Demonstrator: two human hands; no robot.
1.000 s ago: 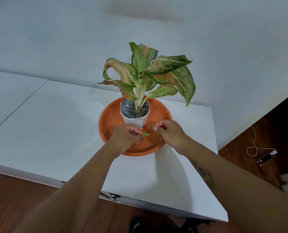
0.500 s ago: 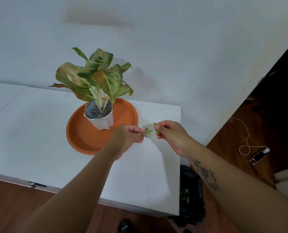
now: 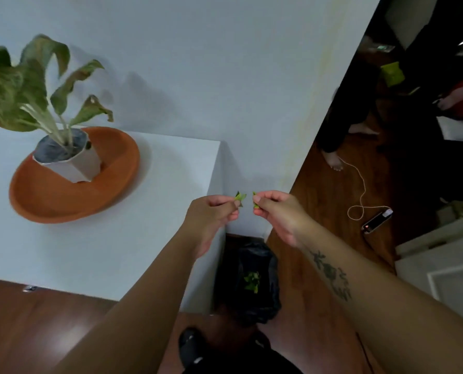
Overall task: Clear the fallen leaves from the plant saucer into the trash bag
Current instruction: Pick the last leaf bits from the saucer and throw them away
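Head view: a leaf scrap (image 3: 240, 197) is pinched in the left hand (image 3: 211, 215), another (image 3: 255, 201) in the right hand (image 3: 278, 214), both held above the black trash bag (image 3: 270, 268). Saucer (image 3: 63, 201) is seen on the white table (image 3: 117, 252).

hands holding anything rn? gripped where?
Yes. Left hand pinches a leaf scrap at its lower end; right hand pinches another leaf bit, mostly hidden by fingers.
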